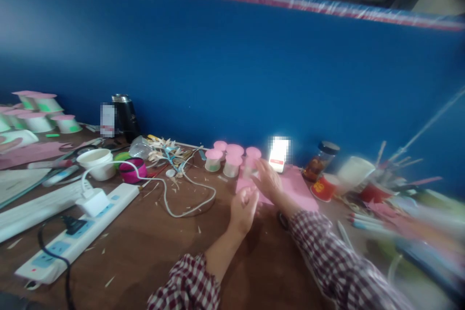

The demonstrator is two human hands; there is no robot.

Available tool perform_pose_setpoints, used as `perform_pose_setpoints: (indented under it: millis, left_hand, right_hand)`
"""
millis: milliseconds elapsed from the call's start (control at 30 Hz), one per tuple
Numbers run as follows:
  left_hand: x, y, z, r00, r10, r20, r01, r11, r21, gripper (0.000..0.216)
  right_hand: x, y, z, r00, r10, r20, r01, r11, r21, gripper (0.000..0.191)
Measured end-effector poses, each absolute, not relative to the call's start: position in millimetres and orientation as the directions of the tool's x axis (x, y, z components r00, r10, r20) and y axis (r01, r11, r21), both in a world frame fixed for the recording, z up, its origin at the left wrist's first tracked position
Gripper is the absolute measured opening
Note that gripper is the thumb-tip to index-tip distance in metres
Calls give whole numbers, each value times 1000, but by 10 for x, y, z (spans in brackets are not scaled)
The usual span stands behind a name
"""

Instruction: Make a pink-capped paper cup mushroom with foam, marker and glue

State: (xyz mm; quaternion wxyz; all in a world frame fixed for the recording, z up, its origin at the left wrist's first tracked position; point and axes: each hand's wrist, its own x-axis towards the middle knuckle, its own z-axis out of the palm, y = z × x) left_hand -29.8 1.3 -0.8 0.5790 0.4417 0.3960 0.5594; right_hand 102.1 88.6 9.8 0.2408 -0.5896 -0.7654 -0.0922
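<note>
My right hand reaches over the pink paper sheet. Its fingers are stretched out beside a paper cup with a round pink top and partly cover the cup's side; whether they touch it I cannot tell. Just below and to the left, my left hand is closed, fingers curled in, and whatever may be inside is hidden. Several similar pink-topped cups stand close together left of my right hand. A lit phone leans upright behind the sheet.
A white power strip with plugs and a looping white cable lie left. Beyond are a white cup, a magenta tin and a black flask. A jar and red cup stand right. A blue panel rises behind.
</note>
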Motion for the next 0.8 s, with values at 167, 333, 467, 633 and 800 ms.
perform_pose_setpoints:
  millis: [167,333,467,633,800]
  left_hand:
    - [-308,14,-21,53,997,48,-270,-32,962,51]
    - [-302,11,-24,41,998,44,-284,-30,958,53]
    - [-296,16,-33,60,998,28,-306,-9,952,52]
    - [-292,31,-60,53,998,40,-313,-21,949,49]
    - [-290,43,-93,54,997,48,-307,-29,951,51]
  right_hand:
    - [1054,895,55,-180,841,510,927,318,-197,60]
    - [1059,1022,-83,42,862,506,842,241,-482,75]
    - [1030,1106,-170,131,891,436,784,176,-596,84]
    - [986,1130,-197,133,897,422,771,174,-612,83]
    - [956,1120,-165,127,899,419,772,175,-611,84]
